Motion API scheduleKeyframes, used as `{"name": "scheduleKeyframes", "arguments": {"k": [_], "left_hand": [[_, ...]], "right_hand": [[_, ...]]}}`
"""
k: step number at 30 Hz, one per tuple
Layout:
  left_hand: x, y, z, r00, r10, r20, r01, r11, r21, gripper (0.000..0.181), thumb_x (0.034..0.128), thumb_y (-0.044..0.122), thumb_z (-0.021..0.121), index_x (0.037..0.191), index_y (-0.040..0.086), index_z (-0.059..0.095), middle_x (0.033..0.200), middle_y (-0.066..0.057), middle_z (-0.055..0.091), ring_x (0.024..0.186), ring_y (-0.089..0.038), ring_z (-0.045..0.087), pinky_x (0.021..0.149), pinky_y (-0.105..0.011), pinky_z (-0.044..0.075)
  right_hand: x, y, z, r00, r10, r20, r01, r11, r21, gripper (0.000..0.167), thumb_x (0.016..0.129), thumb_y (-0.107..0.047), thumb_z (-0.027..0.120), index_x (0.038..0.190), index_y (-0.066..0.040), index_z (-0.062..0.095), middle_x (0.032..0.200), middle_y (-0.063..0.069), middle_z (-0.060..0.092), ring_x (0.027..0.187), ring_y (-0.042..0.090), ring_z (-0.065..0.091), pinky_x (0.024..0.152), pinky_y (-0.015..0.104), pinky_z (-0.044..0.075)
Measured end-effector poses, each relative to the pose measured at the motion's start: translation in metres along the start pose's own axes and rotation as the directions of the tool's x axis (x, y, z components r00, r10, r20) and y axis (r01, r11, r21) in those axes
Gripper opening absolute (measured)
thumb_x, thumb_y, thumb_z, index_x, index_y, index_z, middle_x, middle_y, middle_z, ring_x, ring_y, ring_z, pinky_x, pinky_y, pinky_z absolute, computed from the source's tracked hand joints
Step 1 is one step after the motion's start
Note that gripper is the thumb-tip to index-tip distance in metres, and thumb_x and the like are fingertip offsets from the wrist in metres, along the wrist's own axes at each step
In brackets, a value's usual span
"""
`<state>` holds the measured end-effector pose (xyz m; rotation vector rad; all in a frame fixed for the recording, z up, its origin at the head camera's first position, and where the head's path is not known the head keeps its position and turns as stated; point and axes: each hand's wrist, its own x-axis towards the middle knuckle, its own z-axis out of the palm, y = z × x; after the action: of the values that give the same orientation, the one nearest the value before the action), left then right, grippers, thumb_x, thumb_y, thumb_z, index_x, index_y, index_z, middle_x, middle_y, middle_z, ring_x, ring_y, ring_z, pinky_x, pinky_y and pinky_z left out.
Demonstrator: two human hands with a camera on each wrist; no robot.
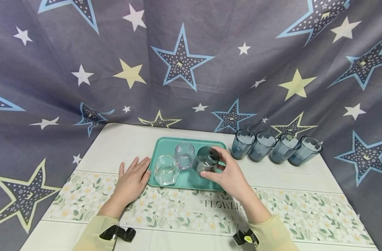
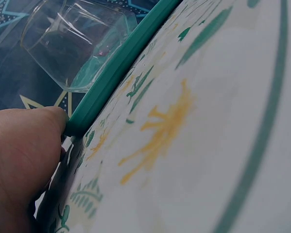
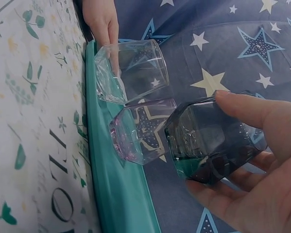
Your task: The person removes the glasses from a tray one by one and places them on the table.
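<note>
One dark glass [image 1: 206,163], right hand [image 1: 231,175] gripping, left hand [image 1: 132,179] touching tray [image 1: 188,180].

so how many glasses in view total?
7. A clear glass and a pink glass stand on the teal tray; a dark glass is in the right hand; four blue glasses line up right of the tray. None look hidden.

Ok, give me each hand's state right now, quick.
Left hand: open, fingers spread, at the left edge of the green tray.
Right hand: closed around the dark gray glass.
</note>
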<state>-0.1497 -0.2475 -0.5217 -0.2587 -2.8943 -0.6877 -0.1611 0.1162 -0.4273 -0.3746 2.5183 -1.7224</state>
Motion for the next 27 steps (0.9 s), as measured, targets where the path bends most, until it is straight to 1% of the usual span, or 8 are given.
{"name": "scheduleKeyframes", "arguments": {"k": [7, 17, 27], "left_hand": [[0.001, -0.002, 0.002, 1.0, -0.002, -0.001, 0.002, 1.0, 0.011, 0.053, 0.1191, 0.029, 0.05, 0.168, 0.009, 0.048, 0.173, -0.011, 0.045, 0.164, -0.043, 0.028, 0.129, -0.074, -0.003], [0.0, -0.002, 0.002, 1.0, -0.004, 0.002, 0.004, 1.0, 0.009, 0.054, 0.119, 0.029, 0.05, 0.168, 0.008, 0.048, 0.172, -0.012, 0.045, 0.164, -0.044, 0.028, 0.129, -0.074, -0.003], [0.0, -0.001, 0.001, 1.0, -0.003, 0.005, 0.003, 1.0, 0.005, 0.054, 0.1188, 0.029, 0.051, 0.169, 0.009, 0.047, 0.173, -0.012, 0.045, 0.164, -0.043, 0.027, 0.129, -0.074, -0.004]], "right_hand": [[0.0, 0.003, 0.006, 0.999, 0.035, 0.022, -0.035, 0.999, -0.005, 0.093, 0.086, -0.021, 0.1, 0.164, -0.021, 0.05, 0.151, 0.009, 0.061, 0.143, 0.029, 0.057, 0.119, 0.049, 0.05], [-0.001, 0.004, 0.011, 0.998, 0.033, 0.058, -0.033, 0.999, -0.005, 0.094, 0.087, -0.022, 0.099, 0.165, -0.022, 0.048, 0.153, 0.009, 0.059, 0.143, 0.028, 0.056, 0.12, 0.05, 0.049], [-0.003, 0.002, 0.012, 0.998, 0.03, 0.063, -0.03, 1.0, -0.001, 0.093, 0.087, -0.019, 0.099, 0.165, -0.021, 0.048, 0.154, 0.011, 0.059, 0.143, 0.029, 0.055, 0.12, 0.051, 0.048]]}}
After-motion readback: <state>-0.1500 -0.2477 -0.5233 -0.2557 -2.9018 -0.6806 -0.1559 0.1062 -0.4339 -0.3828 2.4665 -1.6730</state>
